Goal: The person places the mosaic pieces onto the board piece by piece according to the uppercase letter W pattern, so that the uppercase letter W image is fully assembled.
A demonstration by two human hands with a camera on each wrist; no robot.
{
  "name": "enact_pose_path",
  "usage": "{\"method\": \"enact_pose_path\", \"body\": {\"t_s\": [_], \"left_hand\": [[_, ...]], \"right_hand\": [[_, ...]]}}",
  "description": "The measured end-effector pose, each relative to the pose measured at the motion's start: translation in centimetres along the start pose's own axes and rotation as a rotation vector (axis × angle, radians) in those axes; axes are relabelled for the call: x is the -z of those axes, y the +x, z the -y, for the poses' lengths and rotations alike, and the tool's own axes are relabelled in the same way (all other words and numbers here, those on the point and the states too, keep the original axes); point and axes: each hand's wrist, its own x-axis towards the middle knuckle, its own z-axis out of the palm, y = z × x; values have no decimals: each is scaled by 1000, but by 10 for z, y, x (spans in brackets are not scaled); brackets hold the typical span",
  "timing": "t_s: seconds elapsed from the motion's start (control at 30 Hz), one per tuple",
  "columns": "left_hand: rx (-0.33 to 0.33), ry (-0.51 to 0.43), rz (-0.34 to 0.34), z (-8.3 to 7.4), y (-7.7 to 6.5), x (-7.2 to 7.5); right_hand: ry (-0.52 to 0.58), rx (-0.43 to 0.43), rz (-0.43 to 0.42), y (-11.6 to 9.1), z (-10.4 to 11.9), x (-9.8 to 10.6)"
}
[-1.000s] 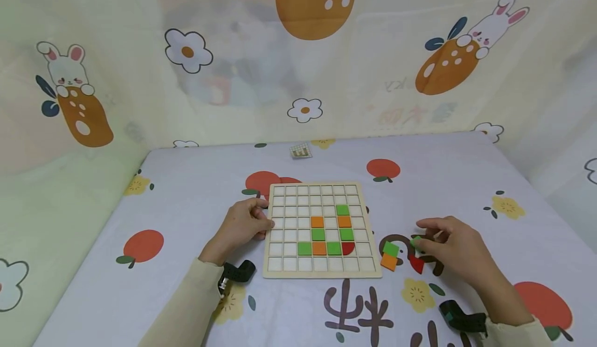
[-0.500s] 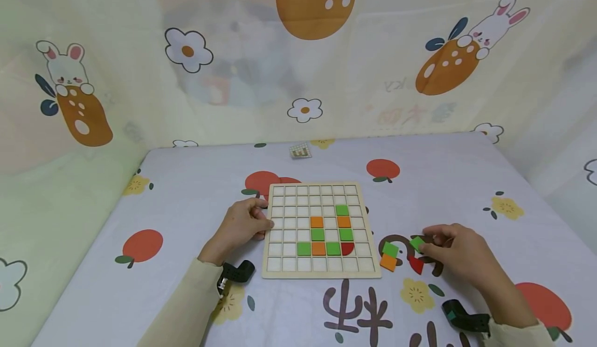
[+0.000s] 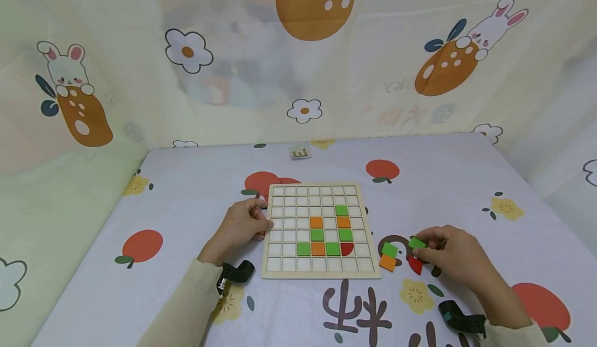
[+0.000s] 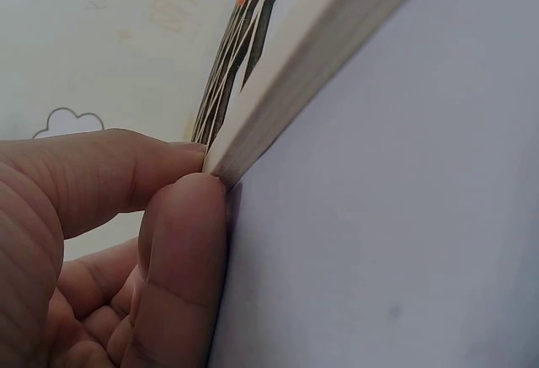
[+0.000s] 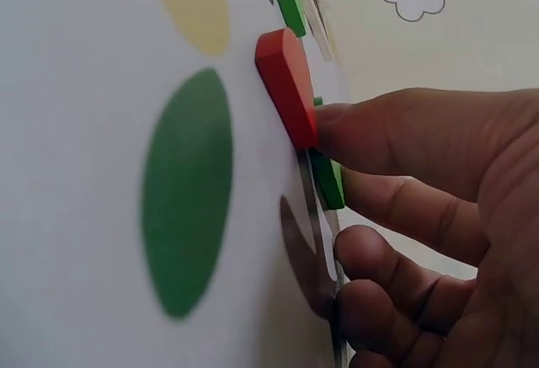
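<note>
A wooden grid board (image 3: 283, 266) lies on the table with green and orange square tiles and one red rounded tile (image 3: 346, 248) in its cells. My left hand (image 3: 242, 222) holds the board's left edge, thumb and index finger at the rim; the left wrist view shows both fingertips against the edge (image 4: 278, 103). Right of the board, my right hand (image 3: 454, 251) pinches a green square tile (image 3: 416, 243) between thumb and index finger. A red tile (image 5: 286, 82) lies just by the thumb, partly hidden by it in the head view.
Between the board and my right hand lie a loose green tile (image 3: 389, 249) and an orange tile (image 3: 387, 262), close together. A small patterned card (image 3: 300, 151) lies near the table's back edge. A printed cloth (image 3: 186, 295) covers the table.
My right hand shifts slightly right and nearer, then back left. The green tile at its fingertips, mostly hidden a second ago, shows more fully. My left hand and the board stay put.
</note>
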Motion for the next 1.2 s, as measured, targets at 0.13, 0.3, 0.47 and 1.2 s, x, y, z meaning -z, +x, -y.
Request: {"method": "enact_pose_path", "body": {"t_s": [0.13, 0.3, 0.47, 1.2], "left_hand": [[0, 5, -3, 0, 0, 0], [-1, 0, 0, -1, 0, 1], [-6, 0, 4, -3, -1, 1], [2, 6, -5, -1, 1, 1]], "right_hand": [[16, -2, 1, -1, 2, 0], [38, 1, -16, -2, 3, -1], [65, 12, -32, -2, 3, -2], [250, 8, 27, -1, 9, -3]]}}
